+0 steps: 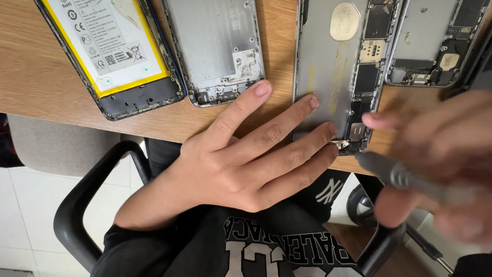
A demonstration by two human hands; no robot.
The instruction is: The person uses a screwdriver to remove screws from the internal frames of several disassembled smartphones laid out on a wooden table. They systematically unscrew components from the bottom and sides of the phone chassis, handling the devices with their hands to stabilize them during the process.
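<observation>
From my head camera, looking down: my left hand [246,154] lies flat, fingers spread, across the near edge of the wooden worktop [36,77]. Its middle and ring fingertips press on the lower end of the large grey phone shell [323,77], which lies face-open right at the near edge, its bottom corner almost level with that edge. My index finger rests on the bare wood just left of the shell. The hand grips nothing; it only bears down.

My right hand [441,164] is close to the lens and blurred, just right of the shell's bottom corner and out past the near edge. Its fingers are wrapped around a grey screwdriver [405,177], whose tip points toward the small parts at the shell's lower right corner; whether the tip touches I cannot tell.

Along the far side lie three more opened phones: one with a yellow-rimmed white battery [102,41] toward the left edge, a bare silver shell [215,46] beside it, and a smaller shell with circuit boards [435,41] at the far right, just beside the large one. Bare wood lies between the silver shell and the large one.

Below the near edge are my black printed shirt [266,246], a black chair armrest [87,205] and pale floor tiles [20,220].
</observation>
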